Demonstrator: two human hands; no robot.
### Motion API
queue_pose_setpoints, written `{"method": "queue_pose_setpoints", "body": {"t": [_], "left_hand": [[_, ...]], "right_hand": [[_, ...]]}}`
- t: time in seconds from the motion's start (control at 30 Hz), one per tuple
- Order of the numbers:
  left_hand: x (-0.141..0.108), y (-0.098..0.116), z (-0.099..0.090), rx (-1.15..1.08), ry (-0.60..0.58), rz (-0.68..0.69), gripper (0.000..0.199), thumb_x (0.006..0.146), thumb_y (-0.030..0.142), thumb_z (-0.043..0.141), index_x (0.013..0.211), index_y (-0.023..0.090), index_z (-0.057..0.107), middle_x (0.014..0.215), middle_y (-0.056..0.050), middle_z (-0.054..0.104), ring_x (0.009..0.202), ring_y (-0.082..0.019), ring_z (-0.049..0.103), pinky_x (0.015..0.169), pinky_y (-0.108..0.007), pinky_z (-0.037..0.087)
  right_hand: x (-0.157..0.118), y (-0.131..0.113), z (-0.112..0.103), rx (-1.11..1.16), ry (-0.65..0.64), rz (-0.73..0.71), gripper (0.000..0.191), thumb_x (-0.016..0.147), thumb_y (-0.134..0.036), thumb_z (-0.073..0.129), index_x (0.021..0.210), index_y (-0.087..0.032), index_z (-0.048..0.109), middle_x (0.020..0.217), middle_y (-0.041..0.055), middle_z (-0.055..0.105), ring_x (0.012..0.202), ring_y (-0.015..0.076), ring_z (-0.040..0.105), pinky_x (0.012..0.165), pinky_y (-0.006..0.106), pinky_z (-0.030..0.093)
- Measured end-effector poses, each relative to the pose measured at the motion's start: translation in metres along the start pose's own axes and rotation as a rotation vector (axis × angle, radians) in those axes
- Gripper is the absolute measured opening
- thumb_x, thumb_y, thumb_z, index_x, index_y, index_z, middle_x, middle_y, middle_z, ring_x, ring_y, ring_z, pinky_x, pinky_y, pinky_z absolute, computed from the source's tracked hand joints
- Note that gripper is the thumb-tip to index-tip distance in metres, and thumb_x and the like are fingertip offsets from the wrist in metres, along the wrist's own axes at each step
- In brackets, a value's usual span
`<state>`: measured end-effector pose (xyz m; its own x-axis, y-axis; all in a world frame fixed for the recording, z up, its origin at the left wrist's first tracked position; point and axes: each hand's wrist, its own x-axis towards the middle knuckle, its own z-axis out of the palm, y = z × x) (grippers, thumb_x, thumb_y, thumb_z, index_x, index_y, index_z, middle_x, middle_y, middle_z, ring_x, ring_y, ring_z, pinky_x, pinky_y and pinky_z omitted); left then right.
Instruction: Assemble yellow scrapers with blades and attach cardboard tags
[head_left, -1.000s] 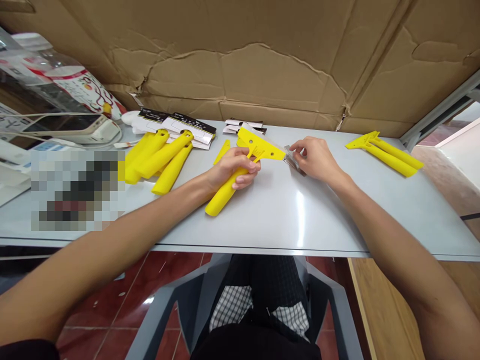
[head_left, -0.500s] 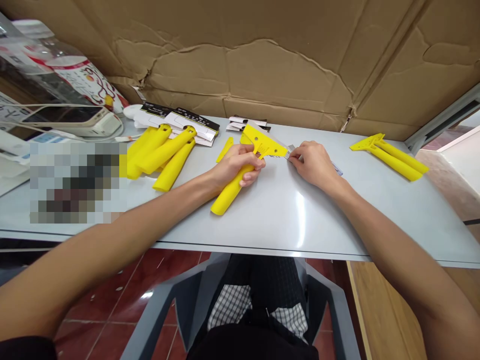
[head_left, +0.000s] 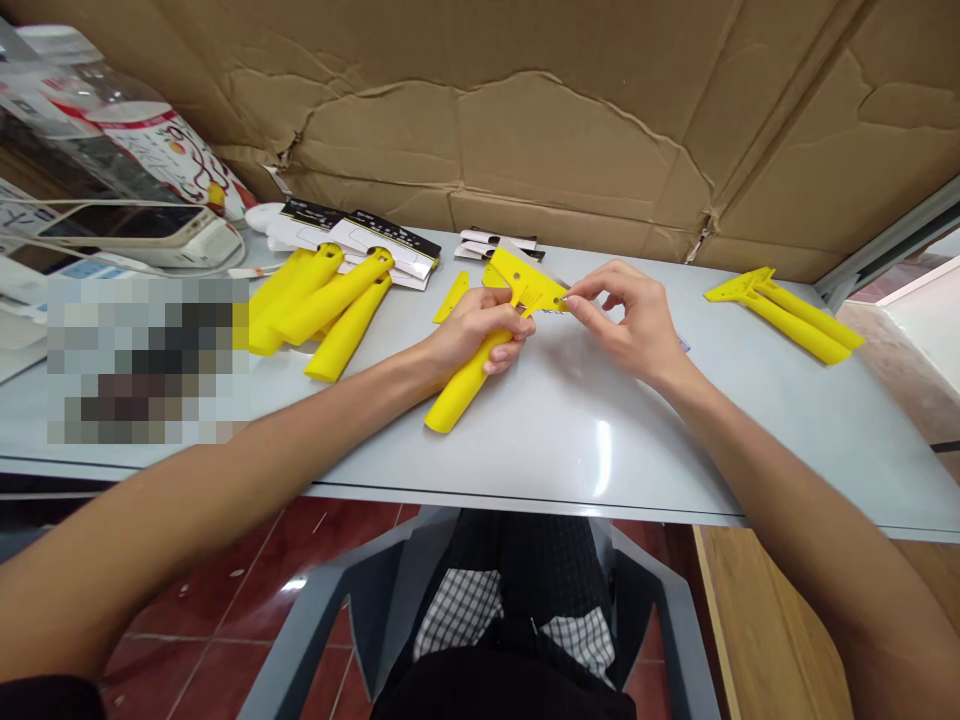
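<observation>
My left hand (head_left: pixel 480 330) is closed around a yellow scraper (head_left: pixel 465 385), just below its wide head. The scraper is tilted, its head up and its handle end toward me. A pale blade edge shows along the far side of the head. At the head's right corner, beside a hole, my right hand (head_left: pixel 626 315) pinches with thumb and forefinger. A tiny dark or metallic bit shows at those fingertips, too small to name. Behind the left hand lie a flat yellow piece (head_left: pixel 451 298) and another yellow part partly hidden by the scraper head.
Several yellow handles (head_left: pixel 349 325) lie piled at left, beside black-and-white printed cards (head_left: pixel 390 250). More folded cards (head_left: pixel 499 243) lie at the back. Two yellow scrapers (head_left: pixel 795 315) rest at right. A phone (head_left: pixel 127 225) and bottle (head_left: pixel 172 150) stand left; cardboard (head_left: pixel 525 140) walls the back.
My right hand has shifted its fingertips slightly left onto the head's corner, its wrist and knuckles raised. The silvery piece at its fingertips no longer shows. My left hand keeps its grip.
</observation>
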<state>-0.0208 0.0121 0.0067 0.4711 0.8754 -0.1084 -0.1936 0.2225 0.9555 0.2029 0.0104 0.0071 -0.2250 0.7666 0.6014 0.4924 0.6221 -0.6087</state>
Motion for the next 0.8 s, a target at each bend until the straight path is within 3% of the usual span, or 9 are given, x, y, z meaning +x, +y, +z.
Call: {"method": "queue_pose_setpoints", "body": {"t": [0.33, 0.57, 0.8], "left_hand": [[-0.009, 0.003, 0.009, 0.134, 0.039, 0.050, 0.025, 0.065, 0.018, 0.077, 0.077, 0.018, 0.055, 0.057, 0.004, 0.054, 0.036, -0.007, 0.044, 0.031, -0.021, 0.034], [-0.008, 0.001, 0.009, 0.141, 0.042, 0.051, 0.024, 0.066, 0.019, 0.076, 0.078, 0.018, 0.056, 0.059, 0.002, 0.057, 0.037, -0.007, 0.044, 0.031, -0.021, 0.034], [-0.011, -0.001, 0.012, 0.119, 0.049, 0.013, 0.022, 0.068, 0.019, 0.076, 0.075, 0.019, 0.055, 0.053, 0.004, 0.053, 0.037, -0.007, 0.043, 0.032, -0.020, 0.035]], "right_hand": [[-0.004, -0.007, 0.004, -0.003, -0.025, 0.087, 0.011, 0.091, -0.031, 0.073, 0.086, -0.023, 0.079, 0.095, 0.0050, 0.077, 0.092, 0.0241, 0.070, 0.073, 0.038, 0.052], [-0.005, -0.007, 0.004, -0.050, -0.031, 0.015, 0.010, 0.090, -0.028, 0.070, 0.086, -0.023, 0.078, 0.095, 0.0053, 0.076, 0.091, 0.0237, 0.069, 0.077, 0.039, 0.054], [-0.006, -0.007, 0.006, -0.112, -0.006, 0.066, 0.011, 0.090, -0.026, 0.067, 0.083, -0.024, 0.074, 0.092, 0.0051, 0.075, 0.089, 0.0241, 0.068, 0.078, 0.040, 0.053]]}}
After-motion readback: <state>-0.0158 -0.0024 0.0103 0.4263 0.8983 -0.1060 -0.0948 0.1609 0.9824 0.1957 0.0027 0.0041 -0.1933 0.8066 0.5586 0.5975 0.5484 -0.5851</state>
